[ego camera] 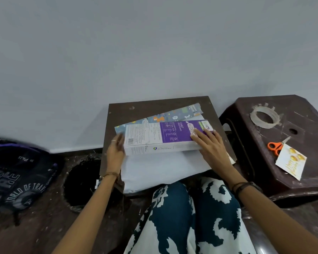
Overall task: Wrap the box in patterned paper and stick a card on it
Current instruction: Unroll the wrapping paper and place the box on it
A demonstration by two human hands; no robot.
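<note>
A long white and purple box (154, 136) lies on a sheet of wrapping paper (160, 167) with its white back side up. The far edge of the paper is folded over and shows a grey-blue animal pattern. My left hand (116, 151) touches the box's left end with straight fingers. My right hand (208, 143) lies flat on the right part of the box's top. A white card with gold print (290, 162) rests on the stool at the right.
The small dark table (145, 107) bearing the paper stands against a pale wall. A brown plastic stool (275, 140) at right carries a tape roll (264, 117) and orange scissors (274, 146). A dark bag (18, 175) lies left, a black bin (83, 182) beside it.
</note>
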